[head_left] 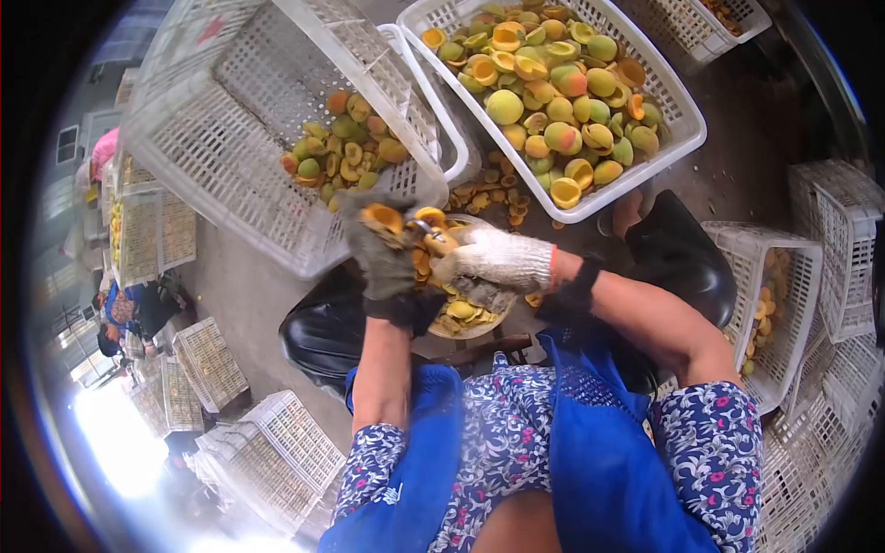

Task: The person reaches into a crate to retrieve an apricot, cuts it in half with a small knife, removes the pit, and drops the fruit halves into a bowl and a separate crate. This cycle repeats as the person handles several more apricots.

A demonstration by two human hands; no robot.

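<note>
Tilted crate [230,157], far left: holds a loose heap of halved fruit. My left hand [380,258], dark glove, pinches a peach half [383,218] cut face up, over the bowl [461,318] on my lap. My right hand [495,260], white glove, is clenched just beside it; what it grips is hidden. Full crate [682,129]: above, to the right.

No legible text, labels, brands, numbers or signs appear on the crates, gloves, apron or any other surface.
</note>
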